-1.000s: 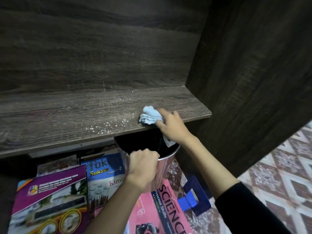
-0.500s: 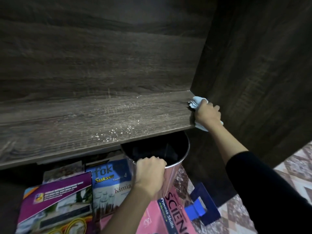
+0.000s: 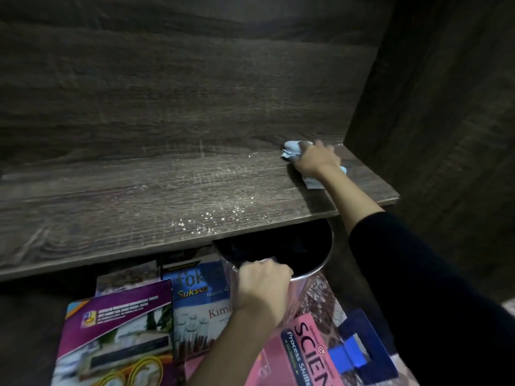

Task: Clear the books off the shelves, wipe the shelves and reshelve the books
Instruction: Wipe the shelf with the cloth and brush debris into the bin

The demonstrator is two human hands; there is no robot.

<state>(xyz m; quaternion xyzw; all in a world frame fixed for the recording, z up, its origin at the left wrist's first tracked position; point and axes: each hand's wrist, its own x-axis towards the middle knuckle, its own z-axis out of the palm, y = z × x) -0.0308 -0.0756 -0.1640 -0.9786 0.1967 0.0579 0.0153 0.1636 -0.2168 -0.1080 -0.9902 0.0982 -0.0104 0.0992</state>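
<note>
**Cloth goes from the front edge to the back of the shelf**

The right hand (image 3: 315, 162), its grip bunched round the pale blue cloth (image 3: 291, 151), now presses it on the shelf (image 3: 133, 196) near the back panel. Half a second ago it was at the shelf's right front edge. The left hand (image 3: 263, 288) keeps its grip curled over the rim of the metal bin (image 3: 323, 260) under the front edge. White crumbs (image 3: 211, 218) remain near the front. The books (image 3: 200, 299) lie on the floor below.

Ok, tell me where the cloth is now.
In the head view, the light blue cloth is held in the right hand at the back right of the wooden shelf, close to the side panel.
</note>
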